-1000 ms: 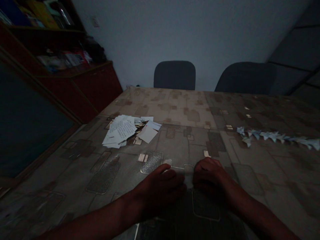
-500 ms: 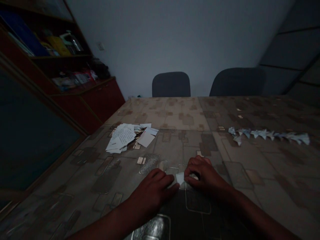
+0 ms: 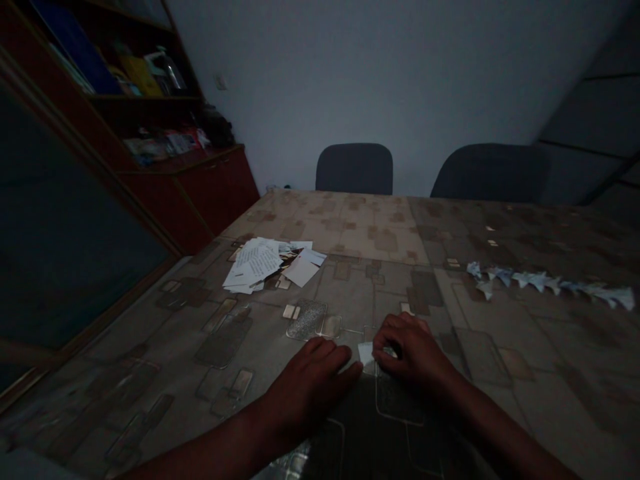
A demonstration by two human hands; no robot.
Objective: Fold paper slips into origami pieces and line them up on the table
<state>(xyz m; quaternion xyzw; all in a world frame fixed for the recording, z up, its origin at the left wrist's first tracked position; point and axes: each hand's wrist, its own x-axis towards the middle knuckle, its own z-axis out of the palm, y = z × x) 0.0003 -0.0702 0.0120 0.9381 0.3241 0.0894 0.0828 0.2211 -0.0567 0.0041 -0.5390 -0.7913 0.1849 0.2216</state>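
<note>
A small white piece of paper (image 3: 365,353) is between my two hands, near the front of the table. My right hand (image 3: 407,347) pinches its right side between thumb and forefinger, and those fingers hide part of it. To the left rests my left hand (image 3: 317,373), fingers loosely bent and thumb pointing at the paper's lower left corner. A slight gap parts that thumb from the forefinger, with nothing seen in it; whether the thumb touches the paper I cannot tell.
Loose printed paper sheets (image 3: 257,262) are piled at the left on the patterned tablecloth (image 3: 360,223). A row of folded paper pieces (image 3: 537,280) runs along the right. Two chairs (image 3: 354,168) stand behind the far edge, and a cabinet (image 3: 220,187) at the left.
The whole view has shifted a little, so the table and its things appear farther right. Both hands keep nearly the same pose around the paper.
</note>
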